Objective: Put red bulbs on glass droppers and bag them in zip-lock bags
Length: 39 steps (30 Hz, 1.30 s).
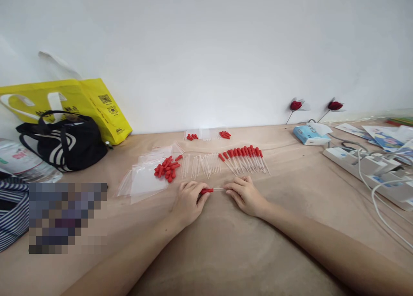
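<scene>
Between the fingertips of my left hand (191, 199) is a red rubber dropper bulb (207, 191), its end pointing right. My right hand (244, 195) pinches a thin clear dropper tube (218, 189). The tube runs in line with the bulb and meets its end; how far it goes inside is hidden. Just beyond my hands lie several loose clear tubes (202, 165) in a row. To their right rest several droppers (247, 158) with red bulbs fitted on. A heap of loose red bulbs (167, 170) sits on clear zip bags (142, 180) at the left.
Along the wall lie bagged red bulbs (225, 134). A tissue pack (311, 135), papers (387, 137) and a power strip (371, 173) with white cables occupy the right. At the left stand a yellow bag (106, 111), a black bag (80, 143) and a large bottle (27, 160).
</scene>
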Each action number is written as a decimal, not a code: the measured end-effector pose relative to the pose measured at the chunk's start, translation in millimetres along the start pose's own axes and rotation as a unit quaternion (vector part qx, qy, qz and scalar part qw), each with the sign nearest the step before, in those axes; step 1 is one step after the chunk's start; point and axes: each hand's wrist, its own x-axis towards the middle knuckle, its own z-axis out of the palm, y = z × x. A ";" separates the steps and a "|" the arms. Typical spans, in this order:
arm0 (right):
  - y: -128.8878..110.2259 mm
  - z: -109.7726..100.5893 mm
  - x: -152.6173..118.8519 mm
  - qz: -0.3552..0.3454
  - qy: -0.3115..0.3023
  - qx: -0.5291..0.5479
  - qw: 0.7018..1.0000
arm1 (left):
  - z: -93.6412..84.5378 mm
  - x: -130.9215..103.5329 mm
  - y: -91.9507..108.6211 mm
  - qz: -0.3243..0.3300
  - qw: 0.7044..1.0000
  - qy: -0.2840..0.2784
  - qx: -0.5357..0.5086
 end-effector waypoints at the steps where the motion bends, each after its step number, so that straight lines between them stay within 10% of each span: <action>1: -0.6 0.5 0.4 0.000 0.000 0.000 1.000 | 0.2 0.2 -0.1 -0.001 1.000 0.001 -0.002; 19: -8.4 -5.1 1.6 -0.004 0.021 0.007 1.000 | 4.1 2.8 3.7 -0.095 0.993 -0.026 -0.064; 39: -12.9 1.6 -0.7 -0.068 0.005 0.002 0.998 | 4.9 -0.2 2.8 -0.027 0.997 0.037 -0.066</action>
